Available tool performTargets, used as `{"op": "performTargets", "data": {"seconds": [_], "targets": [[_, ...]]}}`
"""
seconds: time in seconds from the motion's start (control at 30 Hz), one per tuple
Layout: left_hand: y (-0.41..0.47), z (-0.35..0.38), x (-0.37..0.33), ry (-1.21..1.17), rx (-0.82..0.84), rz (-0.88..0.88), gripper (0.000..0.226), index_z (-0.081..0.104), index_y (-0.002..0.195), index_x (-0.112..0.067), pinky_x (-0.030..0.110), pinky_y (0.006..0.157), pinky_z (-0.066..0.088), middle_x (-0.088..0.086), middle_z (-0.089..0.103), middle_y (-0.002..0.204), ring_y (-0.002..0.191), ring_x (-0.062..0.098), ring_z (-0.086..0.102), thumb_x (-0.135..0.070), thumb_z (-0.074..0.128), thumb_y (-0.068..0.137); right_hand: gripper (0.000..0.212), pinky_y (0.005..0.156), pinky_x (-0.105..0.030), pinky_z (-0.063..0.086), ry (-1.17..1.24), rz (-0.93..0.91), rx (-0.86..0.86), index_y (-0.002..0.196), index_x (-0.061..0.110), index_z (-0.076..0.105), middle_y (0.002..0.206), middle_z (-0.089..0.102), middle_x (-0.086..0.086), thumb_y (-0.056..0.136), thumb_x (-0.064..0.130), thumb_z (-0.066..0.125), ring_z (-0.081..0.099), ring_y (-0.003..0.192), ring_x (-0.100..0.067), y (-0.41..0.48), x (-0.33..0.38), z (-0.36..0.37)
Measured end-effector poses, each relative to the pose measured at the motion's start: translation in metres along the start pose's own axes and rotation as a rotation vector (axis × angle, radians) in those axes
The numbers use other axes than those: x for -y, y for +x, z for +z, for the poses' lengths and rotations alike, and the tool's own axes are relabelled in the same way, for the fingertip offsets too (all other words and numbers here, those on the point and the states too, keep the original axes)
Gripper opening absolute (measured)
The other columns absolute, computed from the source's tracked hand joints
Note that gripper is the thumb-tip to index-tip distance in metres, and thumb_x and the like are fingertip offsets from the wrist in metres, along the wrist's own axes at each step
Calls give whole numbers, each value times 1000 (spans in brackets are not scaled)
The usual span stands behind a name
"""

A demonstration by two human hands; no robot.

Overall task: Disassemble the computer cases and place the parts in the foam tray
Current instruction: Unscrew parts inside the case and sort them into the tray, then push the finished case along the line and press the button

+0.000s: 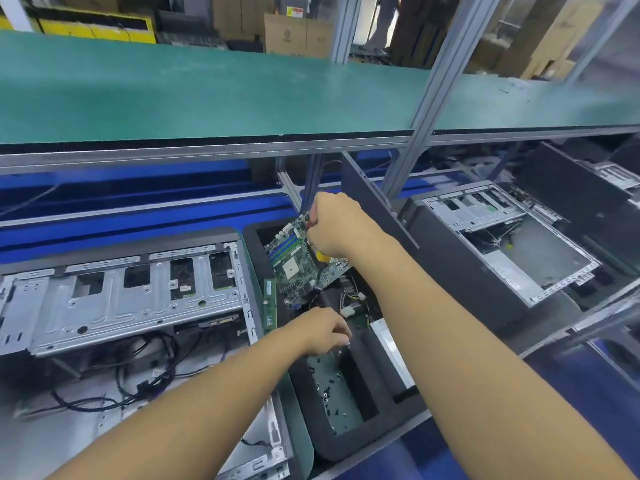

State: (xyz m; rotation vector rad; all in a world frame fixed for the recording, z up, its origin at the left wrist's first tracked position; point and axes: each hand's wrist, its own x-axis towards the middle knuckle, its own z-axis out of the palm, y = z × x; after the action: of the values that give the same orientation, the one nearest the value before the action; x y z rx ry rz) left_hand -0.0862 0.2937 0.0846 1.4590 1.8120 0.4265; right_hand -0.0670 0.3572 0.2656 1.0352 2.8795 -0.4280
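Nearest, the front pocket of the tray (349,446) held loose screws (329,389). Just above it hung the left hand (325,332), fingers curled downward; whether they pinched a screw could not be told. Beyond, a memory stick (269,303) lay along the tray's left wall, and a tangle of cables (349,304) filled the middle pocket.

Farther on, the right hand (332,226) gripped the board (296,261) by its right edge, with something yellow tucked under the palm. The board hung tilted over the tray's far pocket, its low corner near the cables. It was probably light and stiff but fragile, best taken by bare edges, away from the socket and slots. The cables looked likeliest to snag that low corner.

The left case (121,299) lay open beside the tray, the right case (502,237) on the other side, and a dark panel (377,199) stood on edge between the tray and the right case. A green shelf (207,98) ran above, farthest back.
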Motion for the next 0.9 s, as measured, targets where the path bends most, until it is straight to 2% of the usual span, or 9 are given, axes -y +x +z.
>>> {"op": "performTargets", "data": {"seconds": [0.07, 0.13, 0.23, 0.33, 0.47, 0.57, 0.63, 0.73, 0.9], "targets": [[1, -1, 3, 6, -27, -19, 27, 69, 122, -22, 25, 90, 43, 0, 70, 120, 111, 21, 62, -25, 53, 101, 22, 95, -41, 39, -7, 13, 8, 118, 6, 51, 125, 53, -17, 97, 10, 52, 46, 107, -32, -1, -7, 2], [-4, -14, 9, 18, -105, -29, 26, 70, 120, -23, 25, 91, 45, 0, 71, 117, 108, 20, 63, -25, 53, 101, 25, 98, -43, 41, -1, 27, 3, 121, 7, 51, 128, 52, -17, 96, 9, 51, 47, 110, -33, 0, -12, 3], [-17, -43, 23, -35, -266, -51, 20, 72, 109, -23, 25, 84, 53, -8, 75, 99, 88, 5, 67, -22, 56, 98, 27, 97, -42, 42, 26, 29, -60, 123, 7, 50, 128, 51, -16, 97, 12, 54, 49, 115, -35, 4, -8, 5], [-37, -72, 49, -52, -495, -108, 21, 69, 101, -25, 28, 66, 52, -13, 74, 88, 63, -3, 62, -18, 49, 98, 25, 78, -35, 41, 126, -25, -164, 118, 6, 52, 112, 57, -12, 95, 12, 58, 54, 102, -32, 11, 8, 9], [-74, -93, 99, 158, -779, -250, 23, 69, 111, -23, 39, 90, 46, -3, 68, 112, 105, 21, 62, -21, 51, 97, 22, 58, -27, 50, 380, -113, -271, 112, 7, 52, 94, 60, -9, 98, 22, 60, 58, 76, -24, 22, 43, 25], [-108, -94, 130, 84, -901, -357, 18, 68, 106, -19, 38, 86, 47, 0, 64, 108, 101, 24, 60, -21, 52, 96, 28, 48, -27, 44, 524, -116, -306, 99, 11, 48, 81, 54, -1, 96, 33, 64, 55, 68, -18, 31, 65, 45], [-132, -88, 144, -65, -960, -391, 12, 63, 97, -22, 36, 71, 49, -5, 63, 93, 82, 18, 61, -20, 50, 96, 33, 52, -29, 42, 613, -59, -236, 89, 12, 47, 81, 58, -3, 90, 37, 69, 53, 65, -18, 38, 72, 65], [-162, -73, 150, -136, -1006, -350, 13, 55, 88, -30, 29, 49, 37, -6, 56, 61, 52, 9, 50, -20, 53, 96, 34, 62, -34, 40, 916, 70, -35, 69, 15, 43, 71, 49, -9, 84, 18, 72, 52, 69, -21, 48, 78, 104], [-189, -45, 144, -91, -976, -231, 12, 54, 75, -28, 27, 49, 38, -9, 52, 49, 47, 10, 46, -23, 55, 86, 11, 75, -33, 54, 1507, 276, 207, 88, 2, 53, 77, 62, -11, 92, 7, 62, 71, 66, -19, 50, 81, 166]]}}
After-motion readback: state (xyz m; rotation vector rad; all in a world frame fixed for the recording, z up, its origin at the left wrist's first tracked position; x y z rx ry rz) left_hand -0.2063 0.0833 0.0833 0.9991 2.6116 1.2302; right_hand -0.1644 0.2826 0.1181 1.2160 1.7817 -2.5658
